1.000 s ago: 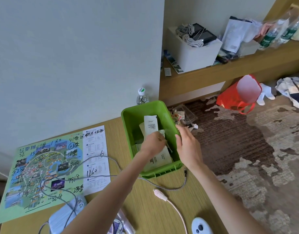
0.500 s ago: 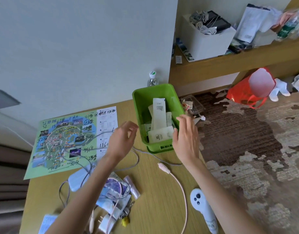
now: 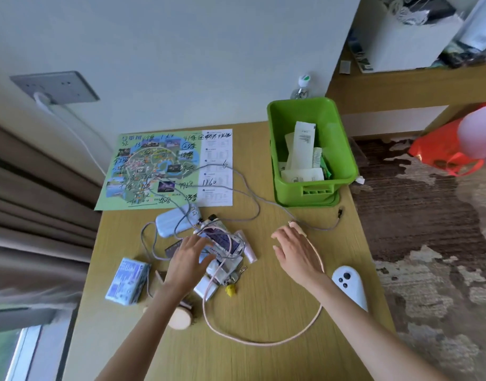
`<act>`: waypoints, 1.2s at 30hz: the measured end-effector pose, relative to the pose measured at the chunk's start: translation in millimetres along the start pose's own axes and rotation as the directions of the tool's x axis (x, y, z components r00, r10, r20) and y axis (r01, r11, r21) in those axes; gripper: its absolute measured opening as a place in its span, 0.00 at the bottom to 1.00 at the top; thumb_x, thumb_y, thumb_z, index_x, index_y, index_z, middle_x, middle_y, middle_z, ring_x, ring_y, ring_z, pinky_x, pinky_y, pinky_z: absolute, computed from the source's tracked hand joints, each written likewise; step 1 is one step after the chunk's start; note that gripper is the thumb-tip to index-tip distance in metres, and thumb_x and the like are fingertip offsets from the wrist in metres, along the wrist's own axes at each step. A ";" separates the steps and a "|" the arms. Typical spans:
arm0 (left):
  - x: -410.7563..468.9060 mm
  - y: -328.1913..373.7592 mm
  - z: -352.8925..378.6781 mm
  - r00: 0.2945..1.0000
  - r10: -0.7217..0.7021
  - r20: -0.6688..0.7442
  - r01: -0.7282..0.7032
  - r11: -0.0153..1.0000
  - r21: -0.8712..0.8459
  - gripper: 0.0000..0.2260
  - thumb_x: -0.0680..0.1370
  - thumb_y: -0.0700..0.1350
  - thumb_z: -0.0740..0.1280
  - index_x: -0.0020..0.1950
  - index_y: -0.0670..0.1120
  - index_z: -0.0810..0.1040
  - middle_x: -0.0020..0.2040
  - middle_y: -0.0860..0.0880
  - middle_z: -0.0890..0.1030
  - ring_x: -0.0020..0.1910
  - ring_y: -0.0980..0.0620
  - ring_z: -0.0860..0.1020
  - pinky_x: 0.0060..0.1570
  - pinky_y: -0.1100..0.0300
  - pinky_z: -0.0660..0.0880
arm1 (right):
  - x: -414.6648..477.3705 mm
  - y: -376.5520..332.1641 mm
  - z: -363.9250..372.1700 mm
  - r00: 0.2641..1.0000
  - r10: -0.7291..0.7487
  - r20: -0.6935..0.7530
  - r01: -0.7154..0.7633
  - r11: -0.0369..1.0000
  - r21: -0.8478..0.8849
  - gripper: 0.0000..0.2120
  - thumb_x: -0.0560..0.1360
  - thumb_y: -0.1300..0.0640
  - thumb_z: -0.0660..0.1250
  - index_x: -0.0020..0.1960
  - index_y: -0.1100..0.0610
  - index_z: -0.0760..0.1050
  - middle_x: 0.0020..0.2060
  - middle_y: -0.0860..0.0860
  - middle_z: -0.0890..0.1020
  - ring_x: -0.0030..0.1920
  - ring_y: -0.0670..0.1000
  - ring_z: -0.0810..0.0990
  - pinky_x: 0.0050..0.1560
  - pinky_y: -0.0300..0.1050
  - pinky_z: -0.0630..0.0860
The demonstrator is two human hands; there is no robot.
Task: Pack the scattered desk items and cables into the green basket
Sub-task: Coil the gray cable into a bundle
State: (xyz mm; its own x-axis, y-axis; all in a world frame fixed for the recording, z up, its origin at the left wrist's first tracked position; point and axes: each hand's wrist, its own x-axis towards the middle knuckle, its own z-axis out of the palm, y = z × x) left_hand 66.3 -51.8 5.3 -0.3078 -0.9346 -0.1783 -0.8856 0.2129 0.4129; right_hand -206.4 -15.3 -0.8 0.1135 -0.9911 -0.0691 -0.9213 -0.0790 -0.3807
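The table point(image 3: 264, 312) is showing a matt, fine-grained wood finish, the green basket point(image 3: 343, 149) is looking like smooth, slightly glossy plastic holding paper slips point(image 3: 302, 149), the map point(image 3: 159, 169) is lying as printed paper, and the white controller point(image 3: 349, 287) is gleaming as glossy plastic.

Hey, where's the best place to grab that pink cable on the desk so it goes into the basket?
Probably the pink cable at its connector end, just beyond the right hand. Come from above with a pinch: it lies flat on the desk in one wide loop, and its other end disappears into the clutter under the left hand.
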 end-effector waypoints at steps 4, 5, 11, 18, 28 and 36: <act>-5.7 -4.1 7.0 0.996 0.076 0.054 -0.081 0.991 0.109 0.16 0.75 0.53 0.70 0.61 0.51 0.77 0.61 0.53 0.75 0.63 0.49 0.70 0.61 0.51 0.71 | 6.1 -17.3 14.8 0.995 -0.015 0.100 0.003 0.993 0.122 0.08 0.80 0.55 0.63 0.58 0.56 0.73 0.53 0.49 0.75 0.44 0.49 0.78 0.38 0.38 0.70; -5.3 -5.0 7.9 0.993 0.097 0.064 -0.105 0.986 0.128 0.16 0.74 0.53 0.71 0.60 0.51 0.77 0.61 0.53 0.76 0.63 0.49 0.71 0.61 0.52 0.70 | 10.2 -24.3 16.9 0.994 -0.024 0.107 0.008 0.989 0.149 0.08 0.80 0.55 0.63 0.58 0.56 0.73 0.53 0.48 0.75 0.43 0.48 0.78 0.37 0.39 0.72; 0.6 -12.9 10.6 0.975 0.220 0.035 -0.222 0.938 0.267 0.08 0.73 0.43 0.73 0.51 0.50 0.80 0.49 0.53 0.79 0.51 0.50 0.74 0.53 0.57 0.72 | 37.4 -61.5 27.4 0.992 -0.074 0.098 0.053 0.979 0.197 0.10 0.78 0.55 0.66 0.58 0.55 0.70 0.55 0.47 0.77 0.42 0.47 0.79 0.39 0.45 0.79; 11.0 -9.0 -10.9 0.940 0.329 -0.093 -0.300 0.924 0.238 0.03 0.75 0.40 0.70 0.46 0.47 0.78 0.43 0.52 0.80 0.45 0.48 0.75 0.49 0.55 0.71 | 49.1 -76.6 27.1 0.997 -0.078 0.027 0.068 0.963 0.259 0.16 0.74 0.65 0.64 0.60 0.55 0.69 0.55 0.48 0.77 0.48 0.48 0.79 0.42 0.44 0.78; 29.8 -17.0 -42.7 0.997 0.053 -0.059 -0.041 0.981 0.188 0.19 0.75 0.37 0.68 0.65 0.44 0.71 0.62 0.45 0.70 0.46 0.42 0.79 0.32 0.49 0.78 | 95.7 -80.1 7.6 0.989 -0.078 0.127 0.051 0.978 0.201 0.29 0.71 0.72 0.65 0.70 0.57 0.65 0.65 0.50 0.72 0.52 0.49 0.77 0.34 0.34 0.69; 52.6 -25.1 -38.4 0.999 0.047 -0.012 -0.043 0.964 0.261 0.10 0.82 0.49 0.60 0.58 0.48 0.78 0.52 0.48 0.81 0.42 0.45 0.82 0.32 0.56 0.73 | 102.9 -63.3 16.2 0.994 -0.026 0.108 -0.004 0.963 0.268 0.20 0.78 0.64 0.62 0.70 0.59 0.68 0.66 0.51 0.73 0.63 0.50 0.75 0.58 0.41 0.74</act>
State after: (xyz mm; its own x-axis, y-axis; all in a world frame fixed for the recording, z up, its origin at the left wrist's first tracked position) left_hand 85.7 -117.3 19.9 -0.3452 -0.9268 -0.1481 -0.9317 0.3195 0.1726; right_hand -130.4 -110.5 1.2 0.1765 -0.9715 -0.1585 -0.7886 -0.0432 -0.6134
